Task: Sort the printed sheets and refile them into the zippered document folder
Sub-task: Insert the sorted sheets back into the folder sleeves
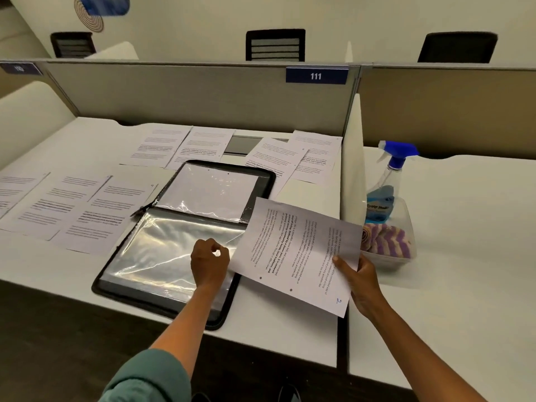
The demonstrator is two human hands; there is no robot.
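A: Obs., left to right, all referenced to the zippered folder (185, 242). It lies open on the white desk (87, 268), its near corner just at the desk's front edge. Left of it: a row of printed sheets (66, 207), overlapping; the leftmost is cut off by the frame.

B: Behind it?

A: Four more sheets (203, 146) along the back, under the grey partition. Two overlap at the right; one runs under the folder's far corner. Bare desk shows only front-left of the folder and in a strip to its right.

B: Hands?

A: Left hand (209, 262) over the near clear sleeve (162, 250), fingers curled, thumb and forefinger pinching its right edge. Right hand (361, 281) grips one sheet (301, 253) by its near right edge, thumb on top, fingers hidden beneath. The sheet sits tilted over the folder's right edge, text sideways.

B: Legible?

A: A handwritten "2" in blue at its near corner; two punch holes on its lower edge. Body text too small. Blue tag (317, 75) on the partition reads "111"; another at far left is blurred.

B: Right of the folder?

A: White divider panel (352, 169), then a spray bottle (387, 184), label unreadable, in a clear tub (406, 256) with a purple-striped cloth (385, 240).
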